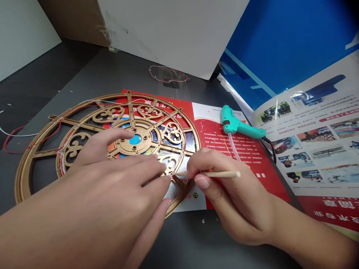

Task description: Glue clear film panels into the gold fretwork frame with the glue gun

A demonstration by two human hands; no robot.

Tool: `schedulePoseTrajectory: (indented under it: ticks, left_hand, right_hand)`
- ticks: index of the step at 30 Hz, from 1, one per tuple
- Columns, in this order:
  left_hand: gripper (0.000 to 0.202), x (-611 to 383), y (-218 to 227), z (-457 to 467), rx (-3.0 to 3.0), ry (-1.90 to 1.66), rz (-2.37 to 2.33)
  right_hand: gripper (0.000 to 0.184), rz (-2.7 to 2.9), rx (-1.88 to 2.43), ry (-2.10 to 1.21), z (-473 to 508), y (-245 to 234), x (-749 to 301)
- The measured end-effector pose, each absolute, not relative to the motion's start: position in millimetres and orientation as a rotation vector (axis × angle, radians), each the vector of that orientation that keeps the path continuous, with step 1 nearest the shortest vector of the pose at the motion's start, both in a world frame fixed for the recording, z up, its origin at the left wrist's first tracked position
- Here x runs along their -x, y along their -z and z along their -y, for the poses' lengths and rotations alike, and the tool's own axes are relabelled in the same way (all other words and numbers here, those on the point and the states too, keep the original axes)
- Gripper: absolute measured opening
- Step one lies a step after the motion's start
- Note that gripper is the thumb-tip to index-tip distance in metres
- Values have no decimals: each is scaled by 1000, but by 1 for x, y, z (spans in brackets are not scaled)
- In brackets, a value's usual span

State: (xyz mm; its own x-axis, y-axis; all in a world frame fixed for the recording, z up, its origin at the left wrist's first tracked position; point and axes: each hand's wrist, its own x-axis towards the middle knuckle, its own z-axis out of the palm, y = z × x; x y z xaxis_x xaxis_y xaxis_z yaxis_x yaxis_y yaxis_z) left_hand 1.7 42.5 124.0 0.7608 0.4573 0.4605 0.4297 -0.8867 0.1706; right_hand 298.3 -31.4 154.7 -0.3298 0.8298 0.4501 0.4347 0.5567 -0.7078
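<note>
Surface: dark grey tabletop (84, 71), red-and-white printed brochure (232, 157) flat on top.
Main piece: round gold openwork wheel with scrollwork (25, 179), lying flat on brochure.
Left hand (117, 183): fingers (151, 166) spread, released, bearing down on wheel; steady hold.
Right hand (227, 198): fingers (202, 164) pinching thin pale wooden stick (221, 174), tip at lower scrollwork.
Nearby: teal hot-glue gun (241, 125) on brochure; red and white wires (19, 134) left of wheel.
Obstruction: left hand covering lower wheel.

right grip (224, 194) | obstacles: hot glue gun (241, 125) above, gold fretwork wheel (21, 183) left | free: grey tabletop (196, 239) below
</note>
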Motion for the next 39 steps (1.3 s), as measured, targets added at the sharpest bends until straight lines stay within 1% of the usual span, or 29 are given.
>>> schedulePoseTrajectory:
  ticks: [3, 6, 8, 12, 15, 18, 22, 25, 27, 30, 32, 34, 35, 37, 39]
  left_hand:
    - [44, -2, -126, -44, -2888, -804, -756]
    - [45, -4, -126, -46, -2883, -788, -765]
    - [45, -4, -121, -47, -2934, -710, -749]
    - [34, -3, -102, -43, -3004, -621, -747]
    - [32, -3, -92, -41, -3014, -619, -735]
    - [35, -3, -96, -44, -3025, -625, -721]
    - [39, -2, -108, -51, -2973, -714, -714]
    - [43, 0, -108, -53, -2922, -758, -723]
    - [45, 0, -101, -51, -2942, -719, -718]
    - [45, -1, -89, -46, -2970, -664, -710]
    - [44, -3, -83, -43, -2972, -662, -713]
    - [43, -4, -79, -41, -2970, -676, -720]
    - [43, -5, -78, -41, -2969, -686, -723]
    - [43, -7, -78, -42, -2963, -708, -727]
    - [42, -9, -78, -44, -2956, -734, -727]
  right_hand:
    - [11, 1939, 1055, -538, 31, -159, -297]
    - [17, 1900, 1087, -458, 31, -167, -296]
    - [20, 1874, 1118, -408, 31, -172, -297]
    - [24, 1850, 1259, -332, 30, -182, -301]
    - [31, 1889, 1469, -384, 29, -188, -306]
    - [42, 1892, 1795, -495, 24, -191, -309]
    - [59, 1930, 2181, -371, 16, -188, -305]
    - [64, 1933, 2257, -325, 15, -185, -301]
    - [64, 1930, 2274, -316, 18, -186, -301]
    - [59, 1924, 2186, -232, 24, -194, -315]
    - [48, 1881, 2107, -123, 28, -203, -334]
    - [26, 1830, 2172, -23, 28, -209, -359]
    - [26, 1832, 2256, 42, 27, -211, -371]
    - [53, 1840, 2443, 100, 23, -210, -393]
    - [73, 1845, 2513, 68, 17, -203, -408]
